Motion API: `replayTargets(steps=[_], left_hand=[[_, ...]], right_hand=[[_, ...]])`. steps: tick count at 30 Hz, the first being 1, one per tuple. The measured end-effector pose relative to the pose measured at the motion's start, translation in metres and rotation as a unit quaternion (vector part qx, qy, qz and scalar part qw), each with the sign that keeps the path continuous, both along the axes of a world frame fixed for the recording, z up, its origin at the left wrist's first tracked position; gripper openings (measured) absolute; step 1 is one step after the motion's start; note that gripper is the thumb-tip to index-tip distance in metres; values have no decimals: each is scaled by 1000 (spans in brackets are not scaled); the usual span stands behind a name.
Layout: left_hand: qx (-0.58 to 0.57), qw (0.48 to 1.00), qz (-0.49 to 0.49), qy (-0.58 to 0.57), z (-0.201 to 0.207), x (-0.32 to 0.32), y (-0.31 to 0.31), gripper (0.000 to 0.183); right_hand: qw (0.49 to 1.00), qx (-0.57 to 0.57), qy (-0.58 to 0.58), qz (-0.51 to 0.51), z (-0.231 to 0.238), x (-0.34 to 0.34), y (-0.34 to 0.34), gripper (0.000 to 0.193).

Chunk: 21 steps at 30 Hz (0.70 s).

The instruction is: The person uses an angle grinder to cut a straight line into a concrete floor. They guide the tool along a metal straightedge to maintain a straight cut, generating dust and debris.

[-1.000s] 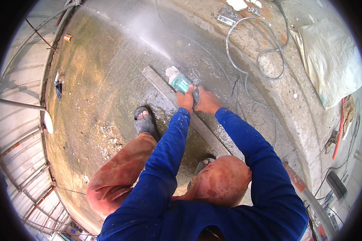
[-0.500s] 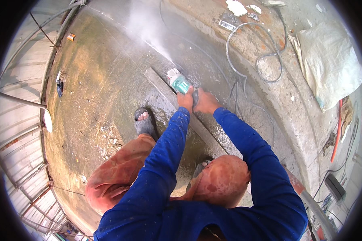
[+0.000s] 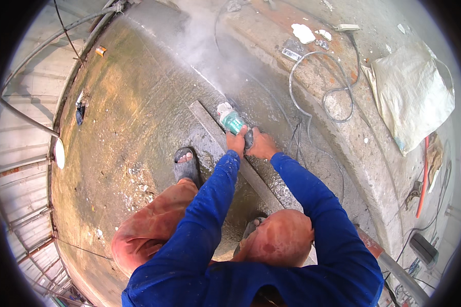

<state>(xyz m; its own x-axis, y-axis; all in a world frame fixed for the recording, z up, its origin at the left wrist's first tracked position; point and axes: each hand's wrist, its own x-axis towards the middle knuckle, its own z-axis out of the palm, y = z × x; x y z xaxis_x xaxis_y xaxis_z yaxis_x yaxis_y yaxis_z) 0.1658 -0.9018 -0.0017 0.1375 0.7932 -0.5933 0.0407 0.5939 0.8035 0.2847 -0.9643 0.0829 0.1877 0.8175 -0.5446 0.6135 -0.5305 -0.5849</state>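
Both of my hands are wrapped round a teal angle grinder (image 3: 232, 122) with a pale, caked front end. It is down at the wet concrete floor (image 3: 138, 117). My left hand (image 3: 236, 141) grips the rear of the teal body, and my right hand (image 3: 263, 145) closes round its dark back end. Whitish spray or dust (image 3: 210, 56) streams forward from the tool and hides part of the floor. A pale straight line (image 3: 202, 75) runs ahead of it. Beside the grinder, a long grey straight bar (image 3: 207, 118) lies slantwise, passing beneath my wrists. The grinder's disc cannot be made out.
A grey cable (image 3: 292, 82) loops over the raised concrete ledge (image 3: 343, 133) on the right, near a white sack (image 3: 412, 94). My sandalled left foot (image 3: 185, 162) stands left of the bar. Corrugated metal sheeting (image 3: 25, 174) borders the floor's left side.
The whole view has shifted, so the floor and ledge sit slightly lower. The spray has spread wider to the right. Both hands keep their hold on the grinder.
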Motion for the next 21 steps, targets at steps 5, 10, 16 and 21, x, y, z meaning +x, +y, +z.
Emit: replayTargets(steps=[5,10,16,21], left_hand=[[15,998,34,-41,21,3,4,56],[60,996,28,-64,50,11,12,55],[136,990,-30,-6,72,3,3,47],[71,988,-106,-88,107,-18,-13,53]], right_hand=[[999,43,-7,1,-1,-1,4,79],[996,89,-11,-15,2,4,7,78],[993,113,1,-27,46,10,-3,84],[982,182,-5,-50,63,26,-20,82]])
